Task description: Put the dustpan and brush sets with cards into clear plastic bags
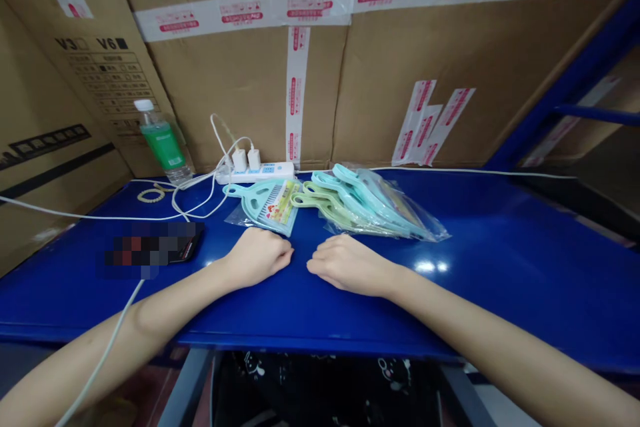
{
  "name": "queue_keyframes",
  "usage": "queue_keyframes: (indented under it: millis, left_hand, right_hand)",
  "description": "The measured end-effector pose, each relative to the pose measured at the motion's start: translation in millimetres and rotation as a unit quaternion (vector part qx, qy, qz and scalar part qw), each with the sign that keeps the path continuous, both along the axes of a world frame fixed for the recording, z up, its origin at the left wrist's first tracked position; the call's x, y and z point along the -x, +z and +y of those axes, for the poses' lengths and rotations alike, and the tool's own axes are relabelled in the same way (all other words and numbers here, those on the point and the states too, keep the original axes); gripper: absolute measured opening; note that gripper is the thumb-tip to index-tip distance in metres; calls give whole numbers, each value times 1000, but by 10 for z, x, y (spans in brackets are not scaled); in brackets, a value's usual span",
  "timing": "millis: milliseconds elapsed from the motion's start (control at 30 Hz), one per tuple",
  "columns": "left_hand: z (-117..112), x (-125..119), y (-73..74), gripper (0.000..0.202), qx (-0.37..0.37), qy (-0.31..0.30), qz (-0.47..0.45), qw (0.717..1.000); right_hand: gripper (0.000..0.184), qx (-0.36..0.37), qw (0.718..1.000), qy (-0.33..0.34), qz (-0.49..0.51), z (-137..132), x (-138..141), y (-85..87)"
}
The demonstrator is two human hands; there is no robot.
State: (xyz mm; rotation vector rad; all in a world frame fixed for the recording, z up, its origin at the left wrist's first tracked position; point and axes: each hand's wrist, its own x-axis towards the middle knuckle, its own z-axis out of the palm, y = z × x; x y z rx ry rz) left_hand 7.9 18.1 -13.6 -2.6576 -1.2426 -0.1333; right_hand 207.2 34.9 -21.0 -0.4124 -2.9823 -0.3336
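Observation:
My left hand point(257, 257) rests on the blue table in a loose fist, with nothing visible in it. Just behind it lies a light-blue dustpan point(253, 201) with a small brush and a yellow printed card, in a clear bag. My right hand point(350, 265), also curled into a fist, lies a short way to the right, and no object shows in it. Beyond that hand is a pile of bagged dustpans: light-blue ones point(357, 190) on top and pale green ones point(327, 205) at the left and underneath.
A white power strip point(277, 171) with two plugged-in chargers stands against the cardboard wall point(240, 80). White cables run across the left side of the blue table point(500, 280). A green-labelled bottle point(165, 147), a beaded ring point(151, 195) and a dark, partly blurred device point(187, 243) are there too.

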Motion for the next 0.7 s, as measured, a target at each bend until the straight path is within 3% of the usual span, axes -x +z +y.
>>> queue_keyframes:
  millis: [367, 700]
  left_hand:
    - [-32, -13, 29, 19, -30, -37, -21, 999]
    - [-45, -39, 49, 27, -49, -34, 49, 997]
  right_hand:
    - [16, -20, 999, -32, -19, -6, -18, 21]
    - [33, 5, 999, -43, -22, -51, 13, 57]
